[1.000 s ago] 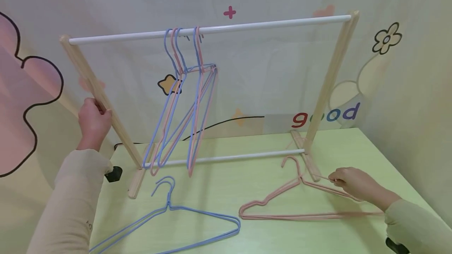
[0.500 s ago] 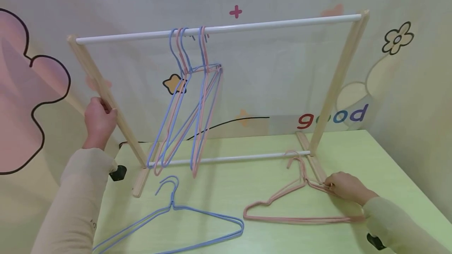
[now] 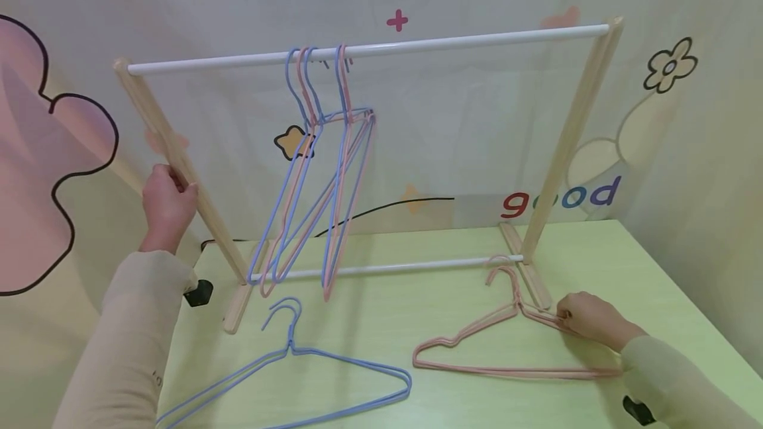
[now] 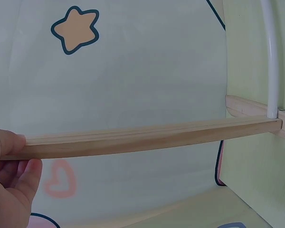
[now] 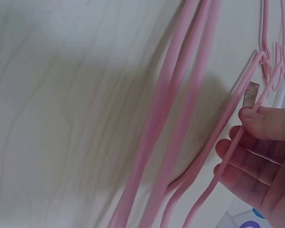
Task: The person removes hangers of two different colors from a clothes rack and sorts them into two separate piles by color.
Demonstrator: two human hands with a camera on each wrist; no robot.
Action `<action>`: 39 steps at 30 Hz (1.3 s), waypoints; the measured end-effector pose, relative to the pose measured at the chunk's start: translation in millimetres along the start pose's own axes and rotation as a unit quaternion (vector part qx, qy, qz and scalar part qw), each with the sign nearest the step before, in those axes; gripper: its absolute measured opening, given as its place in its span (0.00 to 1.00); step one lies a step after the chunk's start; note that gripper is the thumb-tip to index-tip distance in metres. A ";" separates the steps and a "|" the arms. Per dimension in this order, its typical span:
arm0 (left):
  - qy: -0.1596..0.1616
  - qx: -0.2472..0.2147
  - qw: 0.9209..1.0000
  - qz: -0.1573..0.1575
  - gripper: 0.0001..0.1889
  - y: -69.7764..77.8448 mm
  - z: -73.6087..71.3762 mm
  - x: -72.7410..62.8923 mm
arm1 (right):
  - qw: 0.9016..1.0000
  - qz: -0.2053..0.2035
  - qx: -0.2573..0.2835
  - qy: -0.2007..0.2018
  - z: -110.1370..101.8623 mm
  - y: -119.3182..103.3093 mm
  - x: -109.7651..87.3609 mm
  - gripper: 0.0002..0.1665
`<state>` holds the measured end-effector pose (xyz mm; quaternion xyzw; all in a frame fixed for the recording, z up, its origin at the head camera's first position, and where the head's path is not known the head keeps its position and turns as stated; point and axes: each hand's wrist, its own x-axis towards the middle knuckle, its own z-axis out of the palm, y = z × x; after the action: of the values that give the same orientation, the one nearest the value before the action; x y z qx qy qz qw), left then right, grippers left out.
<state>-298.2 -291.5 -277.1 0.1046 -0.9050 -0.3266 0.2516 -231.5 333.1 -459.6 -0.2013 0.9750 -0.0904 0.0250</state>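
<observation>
My left hand (image 3: 169, 207) grips the left wooden post (image 3: 205, 207) of a hanger rack, and the left wrist view shows thumb and fingers on either side of that post. Several pink hangers (image 3: 512, 373) lie overlapped by the rack's right foot. My right hand (image 3: 596, 320) pinches the sloping shoulder of one pink hanger (image 5: 226, 161) between thumb and fingers. In the right wrist view this hanger stands slightly apart from the other pink hangers (image 5: 180, 121) under it. Its hook overlaps the rack's lower white bar in the head view.
Blue hangers (image 3: 375, 365) lie overlapped at the table's front left. Several blue and pink hangers (image 3: 329, 217) hang left of centre on the rack's white top rail (image 3: 477, 40). A printed cloth (image 3: 453, 124) backs the table (image 3: 369, 316).
My right hand, holding the pink hanger, has moved left and lower, bringing it close over the other pink ones. My left hand stays on the post. The head view shifted slightly.
</observation>
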 end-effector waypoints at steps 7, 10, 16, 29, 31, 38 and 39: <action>-0.002 -0.003 1.000 -0.008 0.18 -1.9 -2.8 0.2 | 1.000 0.022 0.003 -0.015 -4.5 1.5 -2.0 0.10; -0.012 -0.007 1.000 -0.014 0.19 -2.4 -3.2 -0.9 | 0.999 0.033 0.010 -0.021 -9.0 -0.4 0.9 0.05; -0.012 -0.009 1.000 -0.012 0.18 -3.6 -4.2 -2.3 | 0.999 0.010 0.047 -0.004 -41.4 -27.2 22.7 0.07; -0.003 -0.009 1.000 -0.009 0.18 -2.1 -1.7 -1.7 | 0.978 -0.067 0.198 0.019 -119.1 -115.3 66.2 0.15; 0.000 -0.008 1.000 -0.005 0.18 -1.7 -1.3 -1.8 | 0.971 -0.063 0.230 0.008 -128.8 -128.7 70.9 0.16; -0.001 -0.011 1.000 -0.001 0.18 0.0 -1.2 -1.8 | 0.935 -0.067 0.347 -0.015 -158.5 -172.6 91.7 0.20; -0.003 -0.013 1.000 -0.003 0.18 0.4 -1.2 -1.9 | 0.928 -0.068 0.365 -0.017 -162.6 -178.4 94.5 0.20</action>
<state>-296.0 -291.2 -276.8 0.1028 -0.9011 -0.3396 0.2491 -262.9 161.6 -267.8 -0.2452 0.8583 -0.4378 0.1073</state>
